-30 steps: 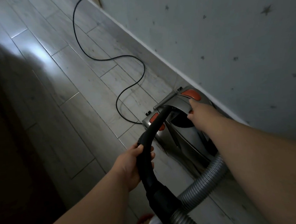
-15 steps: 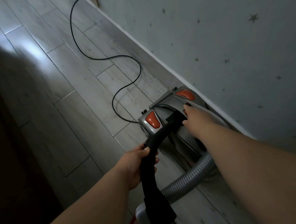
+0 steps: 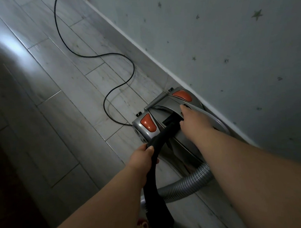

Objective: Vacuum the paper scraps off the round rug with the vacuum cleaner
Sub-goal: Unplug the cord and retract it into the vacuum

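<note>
Head view: gripping hose handle point(image 3: 161, 134) in left hand point(image 3: 141, 159); right hand point(image 3: 193, 120) on vacuum point(image 3: 164, 112) beside wall point(image 3: 231, 54), fingers point(image 3: 183, 109) curled into its top.

A pale wall point(image 3: 230, 37) dotted with small stars meets a white baseboard point(image 3: 141, 50). Grey plank-style floor tiles point(image 3: 65, 111) run beside the wall, with a soft glare point(image 3: 22, 51) farther out.

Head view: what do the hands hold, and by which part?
Left hand grips the black wand handle near its upper bend. Right hand lies on top of the vacuum cleaner; a grip cannot be told.
</note>
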`<control>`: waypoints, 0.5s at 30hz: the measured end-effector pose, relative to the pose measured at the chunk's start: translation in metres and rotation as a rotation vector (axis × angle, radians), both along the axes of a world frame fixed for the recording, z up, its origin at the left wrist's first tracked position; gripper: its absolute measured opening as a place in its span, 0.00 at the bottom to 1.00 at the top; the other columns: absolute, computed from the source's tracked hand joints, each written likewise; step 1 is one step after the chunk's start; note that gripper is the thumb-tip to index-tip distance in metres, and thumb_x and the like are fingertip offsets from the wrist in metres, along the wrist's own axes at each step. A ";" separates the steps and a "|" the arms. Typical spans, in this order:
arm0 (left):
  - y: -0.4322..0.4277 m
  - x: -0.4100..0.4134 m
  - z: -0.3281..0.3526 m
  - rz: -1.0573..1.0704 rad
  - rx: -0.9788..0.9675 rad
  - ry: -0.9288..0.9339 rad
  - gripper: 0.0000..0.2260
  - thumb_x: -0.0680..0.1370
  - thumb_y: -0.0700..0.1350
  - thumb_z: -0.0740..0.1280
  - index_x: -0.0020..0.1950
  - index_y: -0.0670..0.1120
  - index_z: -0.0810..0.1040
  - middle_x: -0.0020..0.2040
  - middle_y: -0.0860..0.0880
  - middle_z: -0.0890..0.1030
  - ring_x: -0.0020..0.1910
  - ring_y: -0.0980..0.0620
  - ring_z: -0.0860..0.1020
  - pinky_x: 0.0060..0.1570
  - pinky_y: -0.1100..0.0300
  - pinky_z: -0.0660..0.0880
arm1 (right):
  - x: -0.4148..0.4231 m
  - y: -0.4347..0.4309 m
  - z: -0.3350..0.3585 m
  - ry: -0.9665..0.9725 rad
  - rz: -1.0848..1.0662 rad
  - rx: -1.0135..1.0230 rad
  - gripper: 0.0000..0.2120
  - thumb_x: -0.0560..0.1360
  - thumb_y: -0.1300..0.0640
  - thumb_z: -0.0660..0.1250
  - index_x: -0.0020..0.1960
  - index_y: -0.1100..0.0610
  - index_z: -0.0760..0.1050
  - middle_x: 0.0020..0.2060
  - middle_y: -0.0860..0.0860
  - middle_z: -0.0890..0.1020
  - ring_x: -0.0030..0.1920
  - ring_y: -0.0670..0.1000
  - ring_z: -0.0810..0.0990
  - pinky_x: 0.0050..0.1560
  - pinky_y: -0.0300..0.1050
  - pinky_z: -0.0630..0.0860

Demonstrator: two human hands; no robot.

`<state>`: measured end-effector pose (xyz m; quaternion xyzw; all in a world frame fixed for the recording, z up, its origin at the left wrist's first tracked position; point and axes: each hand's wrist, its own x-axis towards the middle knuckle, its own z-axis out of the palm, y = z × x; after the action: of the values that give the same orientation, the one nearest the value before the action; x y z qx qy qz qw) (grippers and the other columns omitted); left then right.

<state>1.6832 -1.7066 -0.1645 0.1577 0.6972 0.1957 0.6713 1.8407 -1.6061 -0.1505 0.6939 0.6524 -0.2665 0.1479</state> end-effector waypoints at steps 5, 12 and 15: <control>0.011 0.003 0.002 -0.178 -0.032 0.121 0.17 0.82 0.50 0.57 0.70 0.47 0.69 0.56 0.42 0.77 0.55 0.44 0.76 0.61 0.49 0.72 | 0.004 0.003 0.003 0.021 -0.016 -0.041 0.31 0.83 0.59 0.57 0.81 0.49 0.48 0.78 0.53 0.63 0.72 0.59 0.69 0.68 0.54 0.69; 0.029 0.010 0.043 -0.392 0.065 0.301 0.21 0.82 0.49 0.57 0.73 0.44 0.60 0.66 0.41 0.72 0.57 0.47 0.73 0.55 0.57 0.69 | -0.004 -0.005 0.027 -0.005 0.133 -0.049 0.33 0.82 0.56 0.60 0.81 0.51 0.46 0.80 0.50 0.53 0.79 0.54 0.55 0.76 0.56 0.56; 0.042 0.009 0.072 -0.354 0.125 0.350 0.23 0.82 0.51 0.58 0.74 0.46 0.60 0.69 0.41 0.70 0.65 0.42 0.71 0.65 0.52 0.68 | -0.006 -0.002 0.053 -0.006 0.184 -0.007 0.33 0.82 0.57 0.61 0.81 0.52 0.47 0.80 0.50 0.54 0.79 0.52 0.54 0.76 0.56 0.56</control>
<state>1.6923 -1.6646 -0.0924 0.3501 0.7509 0.0877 0.5531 1.8351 -1.6083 -0.0975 0.6313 0.7121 -0.2519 0.1759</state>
